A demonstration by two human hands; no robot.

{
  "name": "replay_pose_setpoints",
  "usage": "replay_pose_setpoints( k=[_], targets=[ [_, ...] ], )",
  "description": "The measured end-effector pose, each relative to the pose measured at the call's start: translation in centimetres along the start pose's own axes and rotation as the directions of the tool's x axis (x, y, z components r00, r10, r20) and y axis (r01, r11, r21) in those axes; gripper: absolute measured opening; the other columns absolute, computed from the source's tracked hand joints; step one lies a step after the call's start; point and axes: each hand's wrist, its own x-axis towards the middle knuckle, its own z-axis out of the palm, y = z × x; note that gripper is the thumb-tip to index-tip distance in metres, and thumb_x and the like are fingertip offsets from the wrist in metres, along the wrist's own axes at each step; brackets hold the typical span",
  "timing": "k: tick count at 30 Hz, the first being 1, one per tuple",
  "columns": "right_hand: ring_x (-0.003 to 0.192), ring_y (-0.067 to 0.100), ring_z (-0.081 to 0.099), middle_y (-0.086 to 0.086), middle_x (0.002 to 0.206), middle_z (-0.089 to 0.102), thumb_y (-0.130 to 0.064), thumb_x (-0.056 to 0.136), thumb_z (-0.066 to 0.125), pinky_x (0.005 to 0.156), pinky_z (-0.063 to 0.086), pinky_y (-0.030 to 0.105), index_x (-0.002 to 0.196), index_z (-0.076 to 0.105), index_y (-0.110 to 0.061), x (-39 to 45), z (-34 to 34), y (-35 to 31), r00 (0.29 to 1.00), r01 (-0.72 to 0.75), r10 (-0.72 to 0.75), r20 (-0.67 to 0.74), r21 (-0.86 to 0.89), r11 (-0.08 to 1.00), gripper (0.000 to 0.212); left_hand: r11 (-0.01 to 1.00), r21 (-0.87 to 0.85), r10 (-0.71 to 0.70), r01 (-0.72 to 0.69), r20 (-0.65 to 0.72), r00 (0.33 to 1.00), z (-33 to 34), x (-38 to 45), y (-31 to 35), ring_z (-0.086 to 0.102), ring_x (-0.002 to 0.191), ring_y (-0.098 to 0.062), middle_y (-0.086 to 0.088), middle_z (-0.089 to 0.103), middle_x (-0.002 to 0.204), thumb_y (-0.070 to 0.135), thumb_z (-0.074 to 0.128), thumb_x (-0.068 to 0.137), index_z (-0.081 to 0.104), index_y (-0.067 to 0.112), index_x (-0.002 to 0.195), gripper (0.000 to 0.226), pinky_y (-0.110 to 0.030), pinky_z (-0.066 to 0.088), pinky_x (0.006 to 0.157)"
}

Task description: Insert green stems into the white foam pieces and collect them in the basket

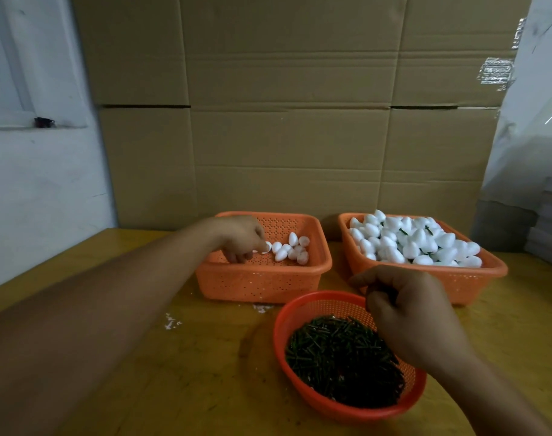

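Nearest to the person, the right hand (416, 319) hangs over the far right edge of a round red basket (287, 369) heaped with short dark green stems (340, 360). Its fingers are curled in, thumb and forefinger drawn together toward the left, but whether a stem is pinched between them I cannot tell, the back of the hand hides it. The basket sits on a yellow wooden table (205, 372), and a few white foam crumbs (172, 322) lie scattered on the wood to the left of it, under the line of the left forearm.

Further out, the left hand (240, 239) reaches down into a square orange basket (262, 284). Its fingers curl downward, and the fingertips pinch one white foam piece (266, 247) at the edge of a small cluster of loose foam pieces (292, 251) lying just to the right of that hand on the basket floor.

Beyond the right hand stands a second orange basket (476, 284), piled high with finished foam pieces (416, 243); bits of green stem show among them near the top of the heap.

Behind both baskets rises a wall of stacked cardboard boxes (287, 121). A white wall (41, 184) stands off past the left arm, and pale plastic sheeting (532, 136) hangs past the right.
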Motion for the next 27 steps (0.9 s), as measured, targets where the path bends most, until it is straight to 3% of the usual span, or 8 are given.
replay_pose_setpoints(
  k=[4,7,10,12,14,16,22,27],
  targets=[
    [0.042,0.007,0.057,-0.005,0.053,0.065,0.005,0.084,0.058,0.041,0.041,0.017,0.095,0.079,-0.023,0.0,-0.1,0.1,1.0,-0.01,0.01,-0.028,0.016,1.0,0.036,0.936,0.334,-0.21,0.112,0.274,0.938,0.2,1.8,0.5,0.061,0.113,-0.03,-0.012,0.054,0.138,0.048,0.055,0.099,0.047,0.023,0.144,0.052,-0.045,0.055,0.094],
    [0.035,0.007,0.05,-0.015,0.049,0.062,0.005,0.084,0.058,0.037,0.034,0.015,0.093,0.078,-0.023,0.0,0.2,0.2,1.0,-0.026,0.026,0.002,0.015,1.0,0.035,0.924,0.348,-0.284,0.157,0.351,0.893,0.8,3.1,0.5,0.054,0.127,-0.032,-0.01,0.038,0.155,0.049,0.064,0.093,0.029,0.026,0.155,0.075,-0.049,0.05,0.102],
    [0.034,0.007,0.048,-0.016,0.049,0.061,0.005,0.085,0.057,0.036,0.033,0.015,0.091,0.078,-0.024,-0.1,0.2,0.2,0.999,-0.023,0.023,0.035,0.01,1.0,0.036,0.911,0.402,-0.266,0.098,0.387,0.883,1.5,3.8,0.8,0.041,0.14,-0.029,-0.001,0.015,0.166,0.044,0.067,0.092,0.024,0.031,0.156,0.078,-0.044,0.045,0.107],
    [0.035,0.007,0.05,-0.008,0.05,0.063,0.004,0.086,0.058,0.036,0.035,0.017,0.092,0.077,-0.025,-0.1,0.1,0.1,0.999,-0.014,0.013,0.046,0.005,1.0,0.036,0.866,0.501,-0.214,0.002,0.367,0.905,1.9,4.0,1.1,0.017,0.152,-0.026,0.002,-0.005,0.168,0.042,0.063,0.095,0.025,0.035,0.156,0.072,-0.044,0.036,0.11],
    [0.034,0.007,0.049,-0.006,0.05,0.062,0.004,0.086,0.058,0.036,0.035,0.017,0.093,0.078,-0.025,-0.1,0.1,0.1,0.999,-0.005,0.005,0.048,0.006,1.0,0.036,0.836,0.545,-0.159,-0.059,0.343,0.926,2.2,4.3,1.3,-0.003,0.154,-0.022,0.0,-0.013,0.167,0.044,0.059,0.097,0.023,0.035,0.156,0.07,-0.047,0.02,0.118],
    [0.034,0.006,0.049,-0.008,0.051,0.062,0.004,0.085,0.058,0.036,0.034,0.016,0.093,0.078,-0.024,-0.1,0.1,0.0,0.999,0.004,-0.004,0.045,-0.001,1.0,0.036,0.844,0.531,-0.136,-0.075,0.346,0.928,2.4,4.4,1.4,-0.007,0.154,-0.021,0.0,-0.012,0.168,0.045,0.059,0.097,0.025,0.035,0.156,0.069,-0.05,0.015,0.12],
    [0.035,0.01,0.05,-0.006,0.05,0.063,0.004,0.083,0.058,0.036,0.035,0.018,0.091,0.079,-0.024,-0.1,0.3,-0.1,0.999,0.003,-0.003,0.054,0.001,1.0,0.036,0.931,0.361,-0.081,-0.051,0.34,0.937,3.1,4.8,1.6,0.0,0.154,-0.024,0.001,-0.01,0.168,0.036,0.065,0.095,0.033,0.036,0.154,0.066,-0.051,0.024,0.12],
    [0.033,0.007,0.046,-0.006,0.047,0.061,0.004,0.083,0.058,0.036,0.034,0.017,0.091,0.079,-0.024,-0.1,0.4,0.0,0.999,0.003,-0.003,0.052,0.014,1.0,0.035,0.989,0.145,-0.027,-0.031,0.38,0.925,3.6,5.0,2.7,0.018,0.152,-0.026,-0.004,0.001,0.168,0.03,0.07,0.093,0.04,0.035,0.15,0.064,-0.043,0.041,0.11]
  ],
)
